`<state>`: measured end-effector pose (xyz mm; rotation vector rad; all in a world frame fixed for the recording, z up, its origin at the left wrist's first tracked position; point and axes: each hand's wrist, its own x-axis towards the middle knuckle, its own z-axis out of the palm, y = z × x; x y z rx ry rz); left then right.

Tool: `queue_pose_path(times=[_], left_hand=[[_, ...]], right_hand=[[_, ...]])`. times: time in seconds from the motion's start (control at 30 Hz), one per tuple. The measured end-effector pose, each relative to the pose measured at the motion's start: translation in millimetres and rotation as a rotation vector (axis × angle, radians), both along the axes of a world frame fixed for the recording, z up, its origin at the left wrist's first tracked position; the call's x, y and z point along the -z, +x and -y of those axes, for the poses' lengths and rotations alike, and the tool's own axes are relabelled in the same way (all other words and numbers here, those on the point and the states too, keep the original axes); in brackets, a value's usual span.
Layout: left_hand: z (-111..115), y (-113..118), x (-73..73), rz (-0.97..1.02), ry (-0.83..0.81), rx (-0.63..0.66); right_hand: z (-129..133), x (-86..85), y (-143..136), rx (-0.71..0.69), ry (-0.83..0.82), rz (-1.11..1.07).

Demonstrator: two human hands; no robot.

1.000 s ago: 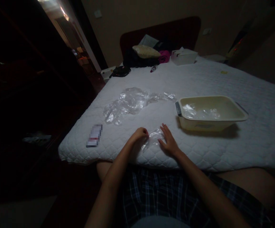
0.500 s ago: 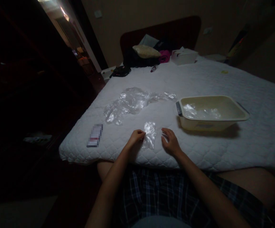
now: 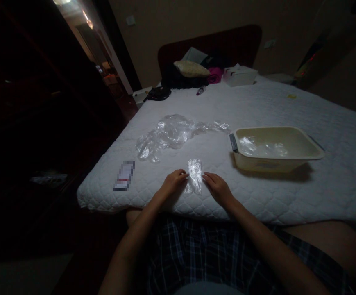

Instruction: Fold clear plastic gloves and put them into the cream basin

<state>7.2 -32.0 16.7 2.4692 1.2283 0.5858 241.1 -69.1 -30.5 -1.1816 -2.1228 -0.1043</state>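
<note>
A small clear plastic bag [image 3: 195,176], folded into a narrow crinkled strip, lies on the white quilted bed near its front edge. My left hand [image 3: 175,181] pinches its left side between thumb and fingers. On the opposite side, my right hand [image 3: 218,188] has its fingers drawn together at the bag's right edge; the thumb is partly hidden. Just beyond, a heap of loose clear plastic bags [image 3: 174,131] spreads across the quilt. To the right stands a cream plastic basin [image 3: 276,165] with grey handles, holding some clear plastic bags [image 3: 257,146].
A blurred-out phone-like object [image 3: 124,176] lies at the left front of the mattress [image 3: 257,200]. Farther back are a black bag [image 3: 157,94], a small bottle [image 3: 201,90], a pillow [image 3: 191,69], a magenta roll [image 3: 215,75] and a white box [image 3: 240,76].
My right hand has moved left and closed in on the bag's right edge. My left hand stays at the left side. The view has shifted slightly.
</note>
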Motion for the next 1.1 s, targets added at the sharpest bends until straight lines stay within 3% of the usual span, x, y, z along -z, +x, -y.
queue_pose_path(times=[0.17,0.37,0.53,0.7,0.87,1.1], left_hand=[[-4,9,7.2,-0.109,0.025,-0.037],[-8,9,20.8,-0.206,0.301,0.103],[1,-2,12.9,-0.082,0.224,0.147],[14,-8,7.4,-0.087,0.158,0.087],[13,-1,13.5,-0.274,0.191,0.082],[5,11,22.3,-0.272,0.237,0.032]], right_hand=[[-2,-2.4,-1,0.001,-0.006,0.037],[-3,-6.9,-1,0.015,-0.014,-0.015],[-3,-4.0,-1,0.02,-0.02,-0.024],[-3,-2.5,-1,0.011,-0.03,0.005],[-2,-8.9,-3,0.01,-0.06,0.006],[-4,-12.3,-6,0.021,-0.094,-0.016]])
